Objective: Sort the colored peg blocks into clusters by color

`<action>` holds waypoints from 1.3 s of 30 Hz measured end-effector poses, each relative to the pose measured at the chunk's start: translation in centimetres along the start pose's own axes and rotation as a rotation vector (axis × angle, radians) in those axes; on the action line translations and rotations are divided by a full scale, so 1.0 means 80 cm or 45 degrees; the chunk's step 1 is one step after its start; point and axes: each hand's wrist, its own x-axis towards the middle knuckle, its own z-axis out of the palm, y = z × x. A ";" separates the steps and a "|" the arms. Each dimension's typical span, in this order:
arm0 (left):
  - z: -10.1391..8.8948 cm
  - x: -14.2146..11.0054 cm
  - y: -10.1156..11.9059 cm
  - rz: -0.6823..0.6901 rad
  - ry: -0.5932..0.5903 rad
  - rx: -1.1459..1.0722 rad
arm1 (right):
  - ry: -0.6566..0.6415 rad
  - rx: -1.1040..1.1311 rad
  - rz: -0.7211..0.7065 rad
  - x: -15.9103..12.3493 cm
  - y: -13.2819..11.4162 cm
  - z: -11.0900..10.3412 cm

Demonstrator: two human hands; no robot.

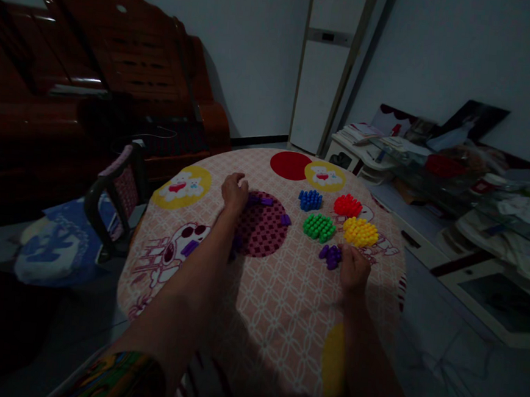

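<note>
My left hand [234,192] is over the far left part of the table, beside a dark red checked circle. Its fingers are loosely bent and apart, and I see nothing in them. Close to its right lie small purple pieces [266,201]; another purple piece [286,220] lies farther right, and a purple piece [190,247] is left of my forearm. My right hand [355,269] is closed, its fingertips beside a small purple cluster [331,256]; whatever it pinches is hidden. Beyond it stand groups of yellow pegs [361,232], green pegs [319,227], red pegs [347,205] and blue pegs [310,199].
A patterned cloth [279,303] covers the round table. To the left are a small chair [118,193] and a blue and white bag [59,246]; a wooden sofa [133,60] is behind. A cluttered low cabinet [427,242] stands on the right, a tall white appliance [322,87] at the back.
</note>
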 end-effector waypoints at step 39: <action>0.000 -0.142 0.057 0.474 -0.667 -0.185 | -0.012 0.023 0.023 0.001 -0.011 0.000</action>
